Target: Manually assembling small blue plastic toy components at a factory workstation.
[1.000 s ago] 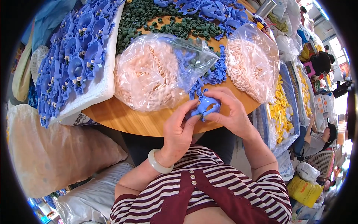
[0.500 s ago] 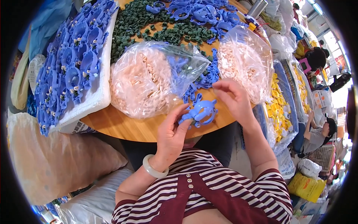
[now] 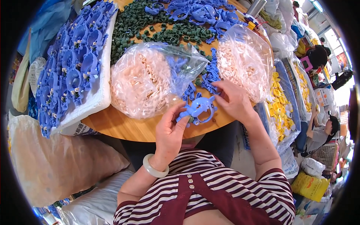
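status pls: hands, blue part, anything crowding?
Left hand grips blue ring part from below. Right hand pinches its upper right edge. Clear bag of pale pieces close on the left; round wooden table beneath.

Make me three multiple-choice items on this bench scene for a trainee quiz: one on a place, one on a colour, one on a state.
1. Where does the white foam tray of blue parts lie?
A. left of the person
B. right of the person
C. on the person's lap

2. What colour are the small loose pieces at the table's far side?
A. red
B. dark green
C. white

3. How is the blue ring part held?
A. lying untouched on the table
B. in the left hand alone
C. between both hands

Answers:
1 A: the foam tray sits on the table's left.
2 B: the small pieces are dark green.
3 C: the left hand and right hand both grip the blue ring part.
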The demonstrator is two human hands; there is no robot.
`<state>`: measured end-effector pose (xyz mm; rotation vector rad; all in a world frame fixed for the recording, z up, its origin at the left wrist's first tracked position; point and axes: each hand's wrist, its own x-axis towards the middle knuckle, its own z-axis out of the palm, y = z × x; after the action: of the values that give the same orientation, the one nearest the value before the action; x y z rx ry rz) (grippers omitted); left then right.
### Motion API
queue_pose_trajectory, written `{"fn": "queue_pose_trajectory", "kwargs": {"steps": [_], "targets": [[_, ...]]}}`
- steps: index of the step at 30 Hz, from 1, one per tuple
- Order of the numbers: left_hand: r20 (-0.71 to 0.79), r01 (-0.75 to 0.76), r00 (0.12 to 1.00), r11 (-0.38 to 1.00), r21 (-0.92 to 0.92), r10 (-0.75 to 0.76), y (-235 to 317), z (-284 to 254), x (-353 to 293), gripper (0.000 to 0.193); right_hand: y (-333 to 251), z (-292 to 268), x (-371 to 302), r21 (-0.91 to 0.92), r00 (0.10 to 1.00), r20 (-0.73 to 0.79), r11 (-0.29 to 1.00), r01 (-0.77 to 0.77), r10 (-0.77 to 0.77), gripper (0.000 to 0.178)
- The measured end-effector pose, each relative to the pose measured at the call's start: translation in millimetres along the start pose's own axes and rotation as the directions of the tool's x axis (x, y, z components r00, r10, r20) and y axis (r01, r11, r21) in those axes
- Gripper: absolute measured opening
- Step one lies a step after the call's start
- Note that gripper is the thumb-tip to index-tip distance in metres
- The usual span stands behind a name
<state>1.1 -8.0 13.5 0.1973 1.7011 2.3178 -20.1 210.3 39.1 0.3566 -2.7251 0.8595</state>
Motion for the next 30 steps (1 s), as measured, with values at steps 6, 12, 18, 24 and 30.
{"fn": "queue_pose_trajectory", "kwargs": {"steps": [6, 12, 18, 24, 30], "targets": [[0.015, 0.036, 0.999, 0.991, -0.127, -0.034, 3.2, -0.4, 4.2, 0.032, 19.6, -5.2, -5.0, 0.530, 0.974, 0.054, 0.820, -0.217, 0.222, 0.033], [0.029, 0.132, 0.991, 0.957, -0.260, -0.129, 5.6, -3.4, 4.5, 0.030, 12.2, -7.5, -14.0, 0.799, 0.919, 0.099, 0.520, -0.302, 0.381, 0.025], [0.036, 0.166, 0.986, 0.925, -0.342, -0.163, 5.6, -4.7, 6.5, 0.030, -1.4, -13.1, -25.4, 0.815, 0.955, -0.038, 0.562, -0.140, 0.293, 0.025], [0.030, 0.138, 0.990, 0.925, -0.354, -0.137, 3.3, -6.6, 7.3, 0.030, -37.5, -15.9, -37.8, 0.689, 0.994, -0.046, 0.723, -0.038, 0.096, 0.016], [0.008, 0.098, 0.995, 0.937, -0.335, -0.101, 2.2, -3.8, 6.2, 0.033, -46.2, 2.3, -41.2, 0.646, 0.999, -0.036, 0.763, 0.004, 0.026, 0.022]]}}
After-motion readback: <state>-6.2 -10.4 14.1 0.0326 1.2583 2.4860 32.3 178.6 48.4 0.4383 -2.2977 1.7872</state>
